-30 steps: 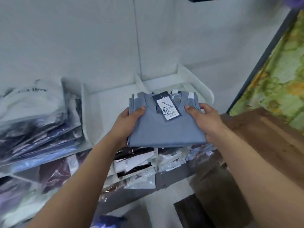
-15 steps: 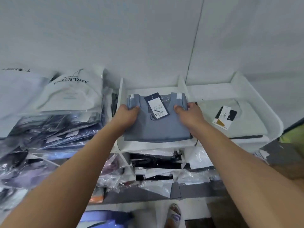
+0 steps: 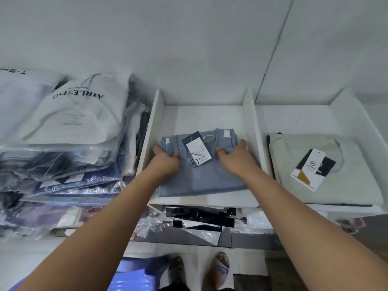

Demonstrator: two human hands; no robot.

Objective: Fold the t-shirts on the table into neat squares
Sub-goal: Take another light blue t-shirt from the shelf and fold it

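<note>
**On the shelf: blue shirt held between two dividers**

On a white shelf, in the bay between two upright dividers, lies the folded blue shirt, collar towards the wall. A paper tag rests on its chest.

The left hand holds the shirt's left shoulder, thumb on top of the cloth and fingers curled at the side edge. The right hand grips the right shoulder the same way, thumb on top and fingers round the outer edge.

Left of the shirt, the left divider stands near, with a thin strip of bare shelf between. Right of the shirt, the right divider is about as close, and the right hand's fingers fill most of that gap. Behind the shirt's collar a broad band of bare shelf runs to the wall. The shirt's near hem lies just inside the shelf's front lip, roughly parallel to it.

Further right of the shirt, past the divider, a cream shirt lies flat in the next bay. Further left, a stack of bagged clothes leans against the left divider. Below the shirt, under the shelf, are more bagged goods.
</note>
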